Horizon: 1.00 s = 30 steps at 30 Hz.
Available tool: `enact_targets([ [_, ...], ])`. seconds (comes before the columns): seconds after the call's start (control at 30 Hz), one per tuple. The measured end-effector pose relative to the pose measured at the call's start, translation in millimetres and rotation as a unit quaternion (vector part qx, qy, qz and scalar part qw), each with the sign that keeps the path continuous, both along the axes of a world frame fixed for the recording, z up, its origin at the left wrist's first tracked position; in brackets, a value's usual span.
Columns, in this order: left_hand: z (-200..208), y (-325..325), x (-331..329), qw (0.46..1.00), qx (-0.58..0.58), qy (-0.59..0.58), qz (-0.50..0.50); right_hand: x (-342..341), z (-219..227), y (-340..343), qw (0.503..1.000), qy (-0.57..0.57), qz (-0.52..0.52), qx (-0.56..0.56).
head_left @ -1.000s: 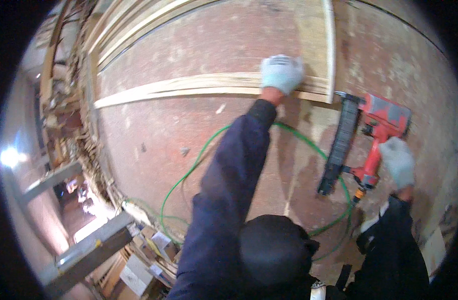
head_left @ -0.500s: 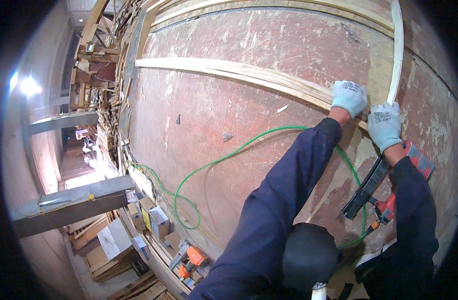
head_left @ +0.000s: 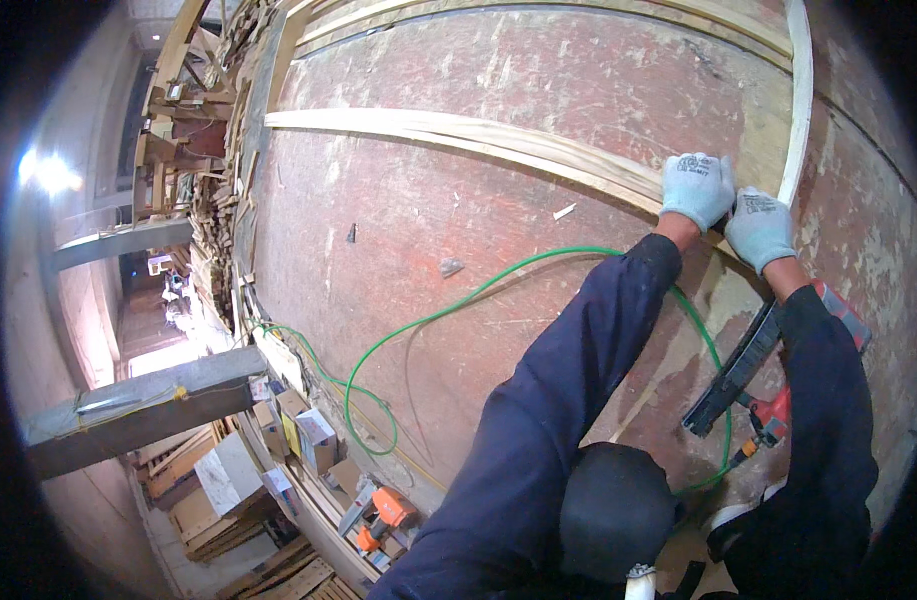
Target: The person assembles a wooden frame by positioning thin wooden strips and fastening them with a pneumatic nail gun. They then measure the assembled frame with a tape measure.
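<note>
My left hand (head_left: 697, 190), in a pale grey glove, is closed over the right end of the long pale wooden strips (head_left: 478, 133). These strips lie lengthwise across a scuffed reddish surface. Right beside it, my right hand (head_left: 760, 228), gloved the same way, has its fingers curled at the corner where an upright wooden strip (head_left: 798, 110) comes down. Something dark shows between the two hands, too small to name, and what the right fingers grip is hidden. Under my right forearm lies a red and black nail gun (head_left: 743, 365), joined to a green air hose (head_left: 458, 305).
Further wooden strips (head_left: 398, 12) run along the far side. An orange nail gun (head_left: 393, 507) and small boxes (head_left: 316, 440) stand on a ledge at the lower left. Scrap wood (head_left: 213, 250) is piled beyond the left edge. A dark rounded knee (head_left: 618, 510) sits near the bottom.
My right hand has shifted left and slightly up, off the end of the upright strip toward my left hand. The left hand stays on the long strips; the view has shifted slightly.
</note>
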<state>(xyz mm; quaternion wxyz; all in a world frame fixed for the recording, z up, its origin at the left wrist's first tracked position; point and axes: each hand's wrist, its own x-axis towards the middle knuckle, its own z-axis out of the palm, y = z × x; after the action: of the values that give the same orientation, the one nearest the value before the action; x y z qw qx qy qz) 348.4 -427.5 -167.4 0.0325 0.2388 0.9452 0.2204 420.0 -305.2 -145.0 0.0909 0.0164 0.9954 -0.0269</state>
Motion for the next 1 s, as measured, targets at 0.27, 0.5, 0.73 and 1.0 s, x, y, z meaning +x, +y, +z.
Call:
enact_targets([
  [0.27, 18.1, -67.9, -21.6, 0.987, -0.147, 0.052, -0.026, -3.4, 0.3, -2.4, 0.999, 0.005, 0.038, 0.016],
  [0.5, 21.4, -90.1, -25.9, 0.998, -0.061, 0.032, -0.013, -4.3, 4.4, 0.1, 0.988, -0.023, 0.129, 0.082],
  [0.73, 19.6, -92.7, -25.7, 0.999, -0.036, 0.034, 0.01, -21.0, 11.8, 5.2, 0.979, -0.09, 0.164, 0.077],
  [1.0, 12.5, -93.5, -26.3, 0.997, -0.015, 0.074, 0.005, -20.0, 9.2, 0.8, 0.984, -0.111, 0.118, 0.069],
])
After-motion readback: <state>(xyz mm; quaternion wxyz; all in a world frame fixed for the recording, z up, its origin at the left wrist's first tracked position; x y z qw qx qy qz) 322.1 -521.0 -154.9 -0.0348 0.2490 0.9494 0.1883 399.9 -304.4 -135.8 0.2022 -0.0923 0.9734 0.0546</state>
